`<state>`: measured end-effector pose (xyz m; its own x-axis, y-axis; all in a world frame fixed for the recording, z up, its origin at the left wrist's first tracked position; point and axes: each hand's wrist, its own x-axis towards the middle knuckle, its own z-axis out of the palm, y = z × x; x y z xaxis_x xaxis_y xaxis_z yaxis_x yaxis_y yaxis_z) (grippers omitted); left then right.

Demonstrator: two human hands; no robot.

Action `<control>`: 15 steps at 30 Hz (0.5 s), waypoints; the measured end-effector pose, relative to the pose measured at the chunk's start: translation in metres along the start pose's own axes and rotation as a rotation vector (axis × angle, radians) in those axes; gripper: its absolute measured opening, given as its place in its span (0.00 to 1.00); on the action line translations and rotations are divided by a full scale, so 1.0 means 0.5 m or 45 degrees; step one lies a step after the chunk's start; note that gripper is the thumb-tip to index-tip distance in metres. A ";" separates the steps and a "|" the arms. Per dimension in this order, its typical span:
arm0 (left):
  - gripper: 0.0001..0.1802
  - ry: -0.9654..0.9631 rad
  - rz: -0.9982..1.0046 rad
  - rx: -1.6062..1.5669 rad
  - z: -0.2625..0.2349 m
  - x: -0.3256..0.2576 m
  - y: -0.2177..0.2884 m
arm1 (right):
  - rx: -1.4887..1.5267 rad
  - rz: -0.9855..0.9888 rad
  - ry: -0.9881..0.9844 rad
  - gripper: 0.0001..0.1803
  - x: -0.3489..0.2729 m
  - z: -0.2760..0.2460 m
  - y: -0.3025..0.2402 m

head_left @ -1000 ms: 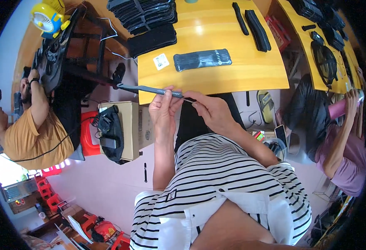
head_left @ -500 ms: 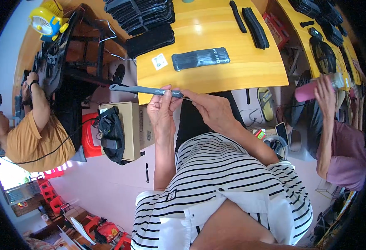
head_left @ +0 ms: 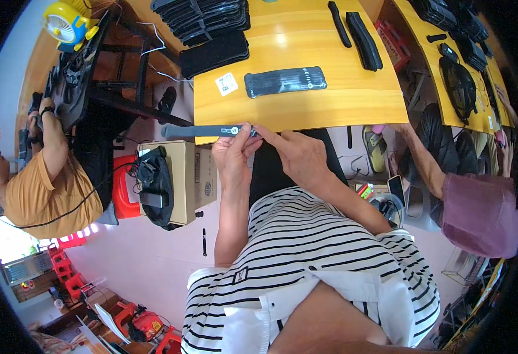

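One grey strap [head_left: 194, 131] is clamped in left fingers [head_left: 242, 135], grip of right fingers [head_left: 271, 138] unclear, one packet [head_left: 285, 81] beyond.

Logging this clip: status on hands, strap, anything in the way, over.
Left hand pinching grey strap near its right end. Right hand at that end, grip unclear. Dark packet beyond, on yellow table, apparently not in the way.

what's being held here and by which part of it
A dark grey strap, pinched near its right-hand end by the left grip. The right grip is at that same end; whether it holds too cannot be told.
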<state>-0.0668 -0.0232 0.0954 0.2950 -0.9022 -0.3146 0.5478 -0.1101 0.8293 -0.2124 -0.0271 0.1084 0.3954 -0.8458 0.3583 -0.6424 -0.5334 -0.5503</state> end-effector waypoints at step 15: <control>0.06 -0.001 -0.098 -0.061 -0.006 0.013 -0.042 | 0.164 0.134 0.020 0.25 -0.013 0.034 0.030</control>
<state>-0.0739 -0.0256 0.0746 0.2497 -0.8923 -0.3761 0.6058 -0.1591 0.7796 -0.2135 -0.0296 0.0850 0.3194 -0.8972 0.3050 -0.5897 -0.4401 -0.6771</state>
